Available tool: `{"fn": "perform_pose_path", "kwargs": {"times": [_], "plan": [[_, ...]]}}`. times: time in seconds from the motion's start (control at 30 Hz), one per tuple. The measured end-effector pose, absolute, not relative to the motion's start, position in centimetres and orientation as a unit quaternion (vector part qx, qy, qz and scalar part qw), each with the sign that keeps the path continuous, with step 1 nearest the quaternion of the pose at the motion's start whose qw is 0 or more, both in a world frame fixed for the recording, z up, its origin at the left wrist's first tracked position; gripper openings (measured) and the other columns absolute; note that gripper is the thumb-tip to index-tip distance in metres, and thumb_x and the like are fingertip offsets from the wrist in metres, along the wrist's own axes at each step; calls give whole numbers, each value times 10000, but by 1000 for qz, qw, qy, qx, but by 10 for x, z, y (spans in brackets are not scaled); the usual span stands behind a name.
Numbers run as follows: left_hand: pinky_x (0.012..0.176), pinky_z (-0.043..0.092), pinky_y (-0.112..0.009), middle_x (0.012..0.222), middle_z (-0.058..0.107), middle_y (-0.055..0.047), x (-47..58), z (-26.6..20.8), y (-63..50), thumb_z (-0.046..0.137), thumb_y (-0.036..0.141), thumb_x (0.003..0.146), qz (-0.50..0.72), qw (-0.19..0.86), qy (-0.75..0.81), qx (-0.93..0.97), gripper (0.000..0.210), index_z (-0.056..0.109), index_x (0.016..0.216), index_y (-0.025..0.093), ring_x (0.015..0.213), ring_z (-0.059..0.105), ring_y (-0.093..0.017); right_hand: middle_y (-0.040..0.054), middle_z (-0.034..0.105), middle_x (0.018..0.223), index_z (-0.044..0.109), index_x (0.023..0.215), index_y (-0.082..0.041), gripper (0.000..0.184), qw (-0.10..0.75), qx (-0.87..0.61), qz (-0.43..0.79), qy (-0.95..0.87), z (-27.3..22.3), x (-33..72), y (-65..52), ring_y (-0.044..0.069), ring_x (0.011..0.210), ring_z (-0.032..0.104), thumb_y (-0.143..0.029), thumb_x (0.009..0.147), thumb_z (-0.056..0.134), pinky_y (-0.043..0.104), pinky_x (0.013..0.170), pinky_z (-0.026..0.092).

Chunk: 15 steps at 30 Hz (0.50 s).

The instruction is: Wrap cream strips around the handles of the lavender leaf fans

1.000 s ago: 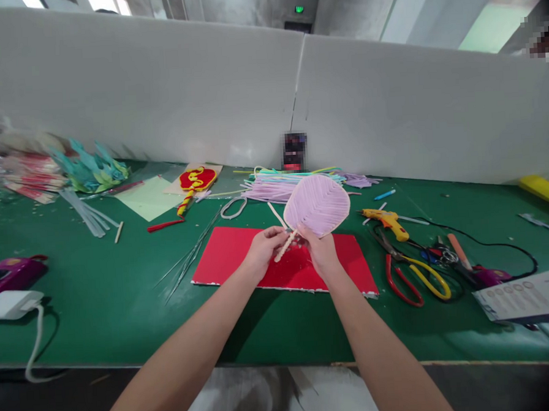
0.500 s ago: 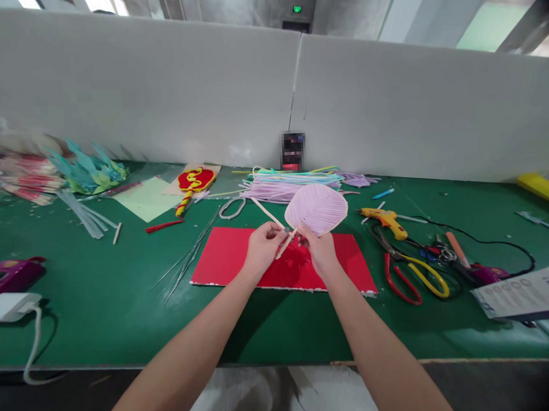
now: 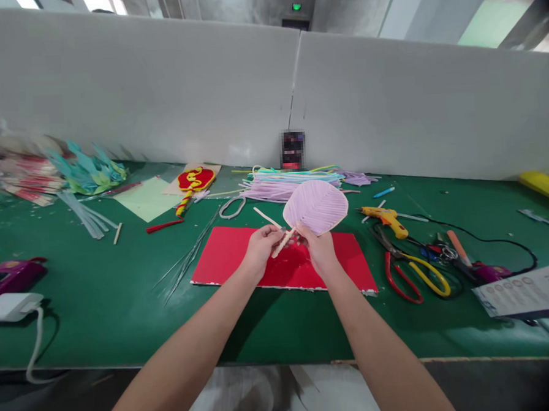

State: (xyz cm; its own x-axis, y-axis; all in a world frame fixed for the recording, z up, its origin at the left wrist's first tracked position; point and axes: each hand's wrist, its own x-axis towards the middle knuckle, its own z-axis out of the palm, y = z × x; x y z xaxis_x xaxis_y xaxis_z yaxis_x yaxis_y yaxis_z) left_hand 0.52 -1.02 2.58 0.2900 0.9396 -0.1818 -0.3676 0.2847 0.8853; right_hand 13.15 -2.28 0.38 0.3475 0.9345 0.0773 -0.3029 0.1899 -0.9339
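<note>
A lilac hand fan (image 3: 316, 208) with a pale rim and a short cream handle (image 3: 283, 243) is held above a red board (image 3: 224, 257). My right hand (image 3: 320, 246) is closed on the fan where its face meets the handle. My left hand (image 3: 264, 246) pinches a cream pipe cleaner (image 3: 266, 217) beside the handle, its free end sticking up to the left. The handle looks wrapped in the same cream material. Part of the handle and the inner fingertips are hidden between the hands.
Behind the fan lies a pile of pastel pipe cleaners (image 3: 273, 187). To the right are a yellow glue gun (image 3: 386, 220) and red-and-yellow-handled pliers (image 3: 413, 272). A red-and-yellow fan (image 3: 195, 182) and thin wires (image 3: 188, 259) lie left; a phone-like pixelated object (image 3: 293, 150) stands behind.
The pipe cleaner's free end has dropped and shows shorter. The fan has turned slightly, its handle end shifting a little left. Both hands keep their grip.
</note>
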Motion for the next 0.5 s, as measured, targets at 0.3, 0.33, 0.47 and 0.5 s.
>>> {"fn": "perform_pose_path", "kwargs": {"times": [0.3, 0.33, 0.47, 0.5], "plan": [[567, 509, -171, 644, 652, -61, 2, 27, -7, 510, 37, 722, 375, 821, 357, 243, 123, 604, 672, 98, 523, 593, -85, -15, 594, 611, 620, 695, -167, 161, 704, -377, 495, -344, 14, 128, -28, 110, 567, 538, -285, 618, 696, 266, 571, 474], [560, 507, -160, 631, 644, -58, 1, 28, -7, 501, 29, 726, 363, 832, 348, 234, 136, 615, 688, 92, 517, 587, -80, -19, 592, 607, 620, 695, -170, 150, 703, -367, 504, -342, 16, 127, -29, 106, 559, 533, -277, 622, 695, 262, 565, 468], [508, 491, -131, 586, 612, -43, -1, 30, -10, 494, 15, 734, 319, 869, 322, 197, 152, 633, 725, 77, 476, 559, -64, -22, 579, 592, 612, 661, -173, 139, 691, -356, 523, -350, 20, 126, -33, 100, 541, 514, -289, 636, 684, 262, 556, 448], [499, 488, -128, 577, 605, -40, -1, 30, -10, 495, 15, 736, 311, 876, 318, 189, 151, 633, 731, 76, 471, 554, -62, -23, 570, 584, 606, 647, -174, 144, 688, -357, 523, -355, 20, 126, -33, 100, 538, 508, -296, 639, 681, 262, 553, 443]]}}
